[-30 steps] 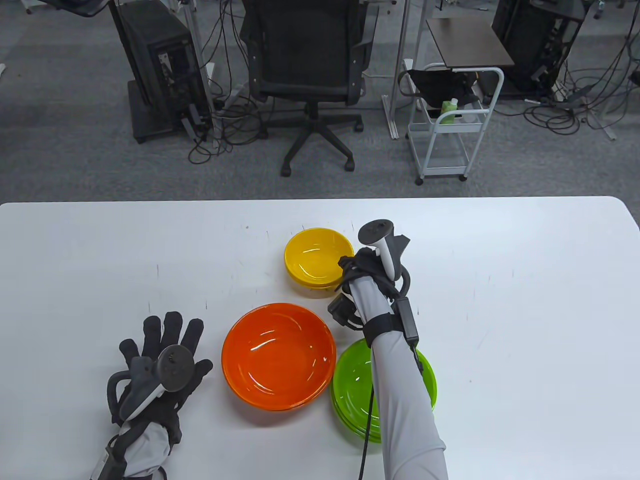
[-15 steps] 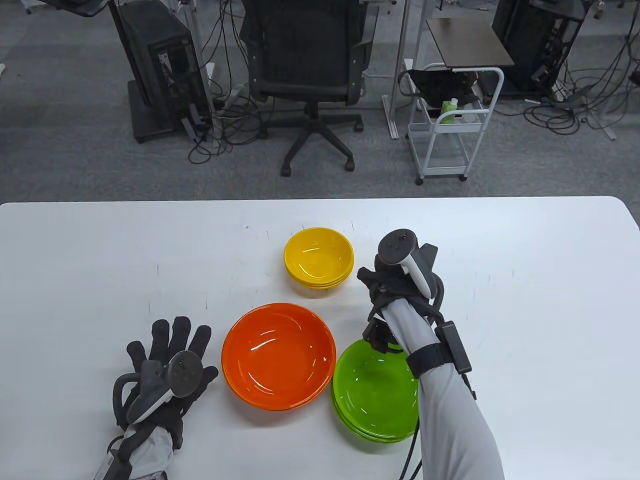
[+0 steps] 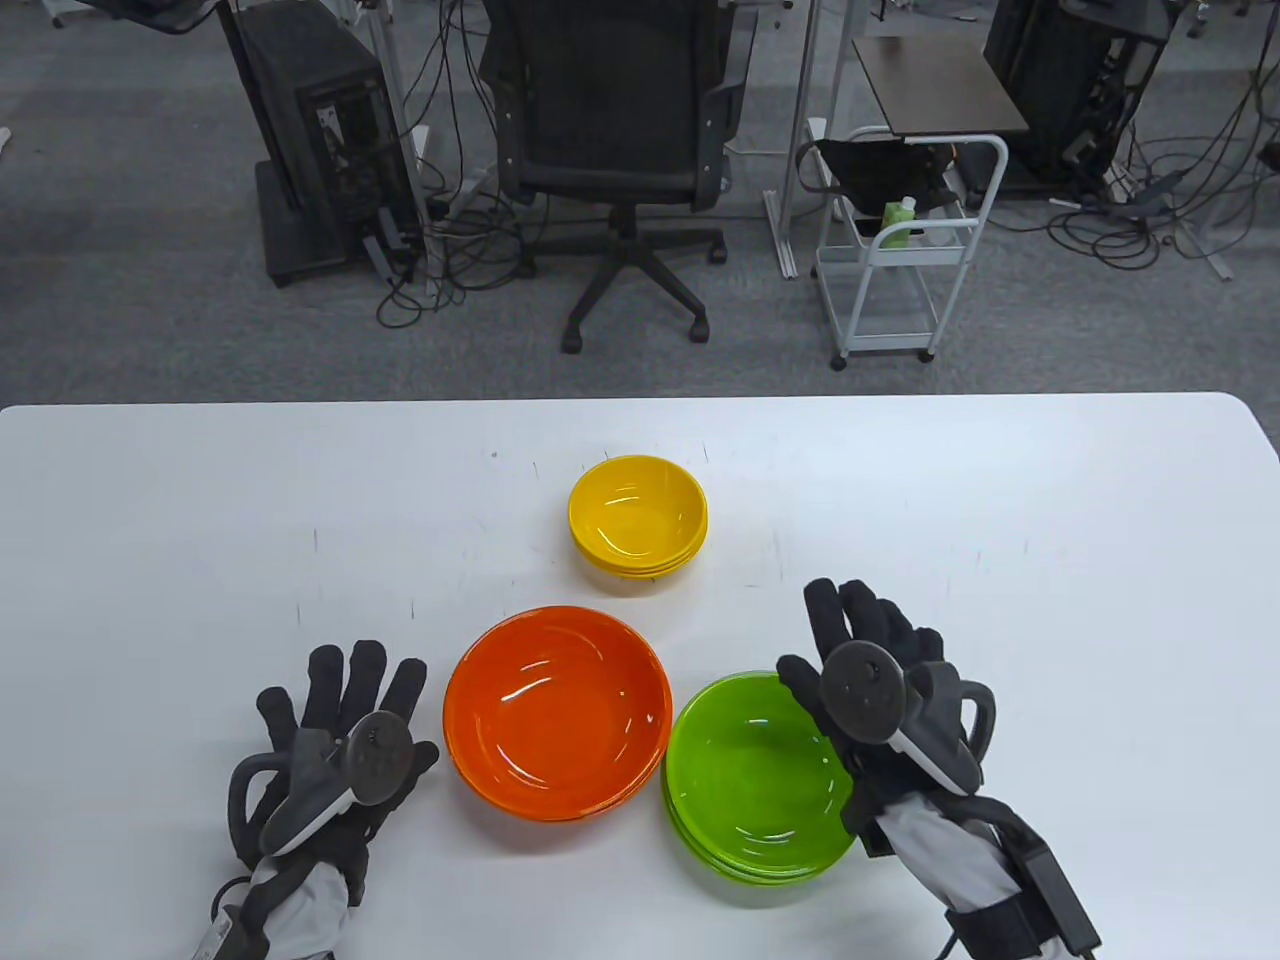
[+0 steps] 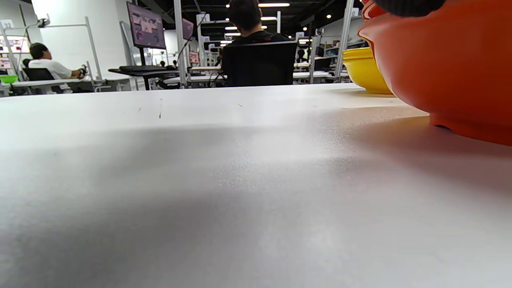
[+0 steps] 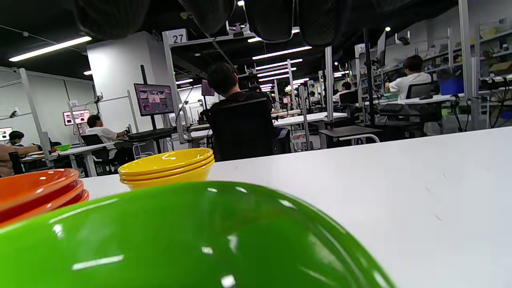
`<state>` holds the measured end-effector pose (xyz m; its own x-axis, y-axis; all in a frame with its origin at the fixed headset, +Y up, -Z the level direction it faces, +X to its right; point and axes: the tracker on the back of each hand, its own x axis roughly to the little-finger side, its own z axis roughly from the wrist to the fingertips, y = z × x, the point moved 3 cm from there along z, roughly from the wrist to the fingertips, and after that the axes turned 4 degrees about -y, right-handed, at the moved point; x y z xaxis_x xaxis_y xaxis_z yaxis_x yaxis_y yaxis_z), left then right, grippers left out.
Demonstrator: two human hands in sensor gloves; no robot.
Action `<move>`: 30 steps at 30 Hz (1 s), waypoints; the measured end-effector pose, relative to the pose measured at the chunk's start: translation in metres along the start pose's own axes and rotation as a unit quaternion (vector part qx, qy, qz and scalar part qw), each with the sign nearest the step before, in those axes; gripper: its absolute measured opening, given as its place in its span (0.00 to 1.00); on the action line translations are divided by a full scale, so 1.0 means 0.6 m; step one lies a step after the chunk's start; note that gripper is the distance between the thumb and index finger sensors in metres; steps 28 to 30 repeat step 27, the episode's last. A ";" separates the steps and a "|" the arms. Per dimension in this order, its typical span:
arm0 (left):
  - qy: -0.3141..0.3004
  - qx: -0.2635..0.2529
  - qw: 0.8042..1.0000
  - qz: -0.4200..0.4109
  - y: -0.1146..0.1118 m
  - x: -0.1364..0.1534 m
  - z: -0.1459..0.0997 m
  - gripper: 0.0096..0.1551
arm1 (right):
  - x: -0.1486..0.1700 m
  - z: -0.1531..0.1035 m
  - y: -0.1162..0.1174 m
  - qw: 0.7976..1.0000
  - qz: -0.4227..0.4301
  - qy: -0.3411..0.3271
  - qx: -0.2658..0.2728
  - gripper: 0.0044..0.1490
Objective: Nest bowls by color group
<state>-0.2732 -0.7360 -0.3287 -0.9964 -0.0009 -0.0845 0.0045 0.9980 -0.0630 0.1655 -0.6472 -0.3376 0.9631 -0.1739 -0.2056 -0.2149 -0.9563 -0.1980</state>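
Three nested stacks stand on the white table (image 3: 1050,520). The yellow bowls (image 3: 638,515) are at the middle back, the orange bowls (image 3: 557,712) at front centre, the green bowls (image 3: 755,775) to their right. My left hand (image 3: 340,715) lies flat and open on the table, left of the orange stack, holding nothing. My right hand (image 3: 865,630) is open with fingers spread, beside the green stack's right rim, holding nothing. The right wrist view shows the green (image 5: 192,240), yellow (image 5: 168,166) and orange (image 5: 38,192) stacks. The left wrist view shows the orange stack (image 4: 448,68) close by.
Beyond the table's far edge stand an office chair (image 3: 610,130), a white cart (image 3: 900,250) and computer towers on the floor.
My right hand has drawn back from beside the yellow stack toward me and to the right, opening flat beside the green stack. My left hand has shifted slightly.
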 end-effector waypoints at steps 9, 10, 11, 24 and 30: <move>0.003 -0.013 1.000 -0.006 0.009 0.000 -0.009 0.46 | 0.007 -0.079 0.032 0.998 -0.041 -0.042 -0.005 0.54; 0.002 -0.018 1.000 -0.009 0.012 -0.002 -0.012 0.47 | 0.009 -0.086 0.034 0.998 -0.038 -0.041 -0.001 0.54; 0.001 -0.022 1.000 -0.009 0.015 -0.003 -0.014 0.46 | 0.011 -0.090 0.034 0.998 -0.037 -0.041 0.001 0.54; -0.008 -0.038 0.999 0.000 0.034 -0.012 -0.024 0.46 | 0.007 -0.097 0.059 0.994 -0.097 -0.043 -0.022 0.53; -0.011 -0.034 0.999 0.001 0.032 -0.013 -0.024 0.46 | 0.008 -0.096 0.060 0.994 -0.096 -0.038 -0.026 0.53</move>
